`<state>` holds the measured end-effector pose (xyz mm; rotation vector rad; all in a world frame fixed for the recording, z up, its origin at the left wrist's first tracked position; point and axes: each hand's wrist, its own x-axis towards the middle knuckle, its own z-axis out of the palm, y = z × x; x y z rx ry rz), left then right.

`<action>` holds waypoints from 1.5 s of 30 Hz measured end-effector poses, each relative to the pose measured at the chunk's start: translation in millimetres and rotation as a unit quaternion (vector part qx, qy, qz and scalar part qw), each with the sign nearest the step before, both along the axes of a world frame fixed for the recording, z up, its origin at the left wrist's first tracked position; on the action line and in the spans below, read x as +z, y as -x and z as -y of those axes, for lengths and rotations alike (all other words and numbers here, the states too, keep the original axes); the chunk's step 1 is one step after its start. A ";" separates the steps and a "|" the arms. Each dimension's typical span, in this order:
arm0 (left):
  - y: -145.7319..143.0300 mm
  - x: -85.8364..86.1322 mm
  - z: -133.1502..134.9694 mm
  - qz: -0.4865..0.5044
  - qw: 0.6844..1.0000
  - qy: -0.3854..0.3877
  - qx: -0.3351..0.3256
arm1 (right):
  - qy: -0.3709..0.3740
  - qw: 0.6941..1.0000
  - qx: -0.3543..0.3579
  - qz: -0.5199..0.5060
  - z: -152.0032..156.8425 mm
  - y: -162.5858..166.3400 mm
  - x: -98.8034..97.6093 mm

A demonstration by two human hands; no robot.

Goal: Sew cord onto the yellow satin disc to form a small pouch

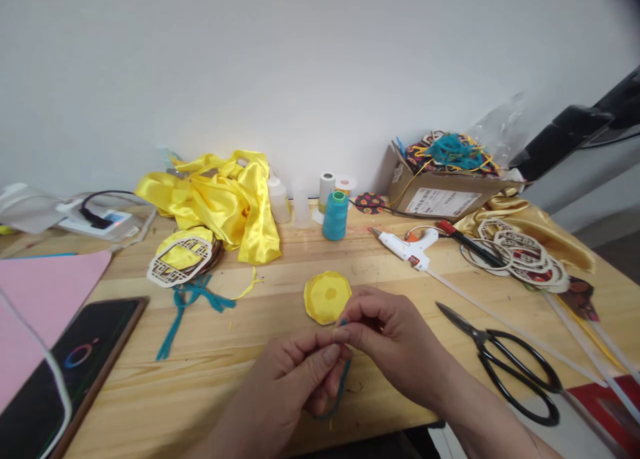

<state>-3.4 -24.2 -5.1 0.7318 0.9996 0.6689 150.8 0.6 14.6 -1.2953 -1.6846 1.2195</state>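
Note:
My left hand and my right hand meet near the table's front edge, both pinching a thin teal cord that loops down below my fingers. Just beyond my fingertips lies a round yellow satin-covered disc on the wooden table. Neither hand touches the disc.
Black scissors and a white glue gun lie right. A teal thread spool, small bottles and yellow satin cloth sit behind. Fretwork discs, teal cord pieces, a phone and pink paper are left; a cardboard box is back right.

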 end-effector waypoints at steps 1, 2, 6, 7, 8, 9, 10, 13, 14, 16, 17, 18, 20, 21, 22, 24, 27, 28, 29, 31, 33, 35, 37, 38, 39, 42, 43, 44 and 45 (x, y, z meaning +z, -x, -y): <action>0.7 -0.2 -0.3 -0.005 1.000 0.001 0.002 | -0.007 1.000 -0.006 0.002 -0.9 -0.4 -0.1; 1.6 -0.3 -0.9 -0.005 1.000 0.002 0.011 | -0.020 1.000 -0.021 0.006 -2.1 -1.4 -1.0; 6.5 0.7 -5.9 0.004 0.992 0.005 0.125 | -0.081 0.987 -0.091 0.108 -5.7 -7.8 -11.9; 7.6 1.2 -7.1 0.006 0.988 0.006 0.156 | -0.086 0.981 -0.089 0.151 -4.7 -8.2 -15.8; 8.6 1.7 -8.1 0.007 0.984 0.007 0.180 | -0.085 0.975 -0.076 0.193 -2.8 -7.6 -19.6; 9.3 1.9 -8.8 0.007 0.980 0.008 0.196 | -0.080 0.968 -0.060 0.232 0.0 -5.8 -23.4; 9.9 1.9 -9.2 0.007 0.979 0.009 0.204 | -0.078 0.959 -0.048 0.268 3.5 -2.9 -27.0; 10.9 0.7 -9.3 0.008 0.977 0.007 0.212 | -0.098 0.924 -0.039 0.366 13.9 9.2 -37.2; 11.1 0.1 -9.2 0.008 0.977 0.004 0.212 | -0.115 0.910 -0.041 0.395 16.3 13.0 -40.3; 11.4 -0.8 -9.3 0.008 0.978 -0.003 0.211 | -0.157 0.883 -0.048 0.440 18.9 18.6 -46.0; 11.4 -1.0 -9.5 0.006 0.978 -0.006 0.209 | -0.176 0.872 -0.052 0.453 19.0 19.9 -48.2; 11.2 -1.2 -9.9 0.002 0.978 -0.008 0.207 | -0.189 0.866 -0.055 0.460 18.5 20.2 -49.8; 10.3 -1.3 -11.2 -0.008 0.979 -0.009 0.204 | -0.184 0.875 -0.058 0.444 16.4 17.9 -50.6; 9.4 -1.3 -11.9 -0.014 0.979 -0.009 0.201 | -0.167 0.889 -0.060 0.422 15.1 15.5 -49.8; 8.4 -1.4 -12.6 -0.021 0.980 -0.008 0.197 | -0.143 0.906 -0.065 0.392 13.7 12.7 -48.3; 5.8 -1.8 -13.7 -0.032 0.982 -0.007 0.189 | -0.090 0.942 -0.086 0.313 11.2 6.5 -43.7; 1.9 -3.1 -14.3 -0.046 0.983 -0.006 0.179 | -0.036 0.975 -0.126 0.179 8.8 -0.3 -34.4; 0.5 -3.6 -14.4 -0.050 0.983 -0.008 0.177 | -0.024 0.980 -0.137 0.141 8.5 -1.2 -31.1; -0.8 -4.1 -14.4 -0.055 0.983 -0.011 0.176 | -0.014 0.983 -0.146 0.109 8.4 -1.4 -28.1; -3.6 -5.0 -14.6 -0.063 0.984 -0.018 0.166 | 0.002 0.985 -0.162 0.065 9.1 0.5 -23.3; -6.7 -5.4 -14.8 -0.064 0.986 -0.023 0.150 | 0.004 0.985 -0.170 0.038 10.7 4.4 -21.4; -9.7 -5.1 -14.7 -0.056 0.989 -0.026 0.135 | -0.016 0.985 -0.169 0.026 12.8 9.1 -22.6; -12.1 -4.3 -14.4 -0.038 0.991 -0.023 0.126 | -0.049 0.985 -0.161 0.024 15.0 13.1 -26.1; -12.9 -3.9 -14.2 -0.027 0.992 -0.018 0.123 | -0.064 0.985 -0.156 0.026 16.0 14.6 -28.2; -13.4 -3.5 -13.9 -0.018 0.992 -0.012 0.121 | -0.074 0.986 -0.149 0.030 17.0 15.5 -30.1; -13.8 -3.1 -13.2 0.001 0.993 -0.003 0.118 | -0.086 0.987 -0.128 0.041 19.8 15.8 -34.0; -13.6 -3.2 -12.9 0.006 0.993 -0.002 0.114 | -0.089 0.988 -0.121 0.044 20.6 15.3 -34.6; -13.4 -3.4 -12.5 0.012 0.994 -0.001 0.110 | -0.093 0.988 -0.115 0.047 21.2 14.7 -34.9; -13.3 -3.6 -12.2 0.019 0.994 0.001 0.105 | -0.097 0.988 -0.110 0.050 21.7 14.1 -34.9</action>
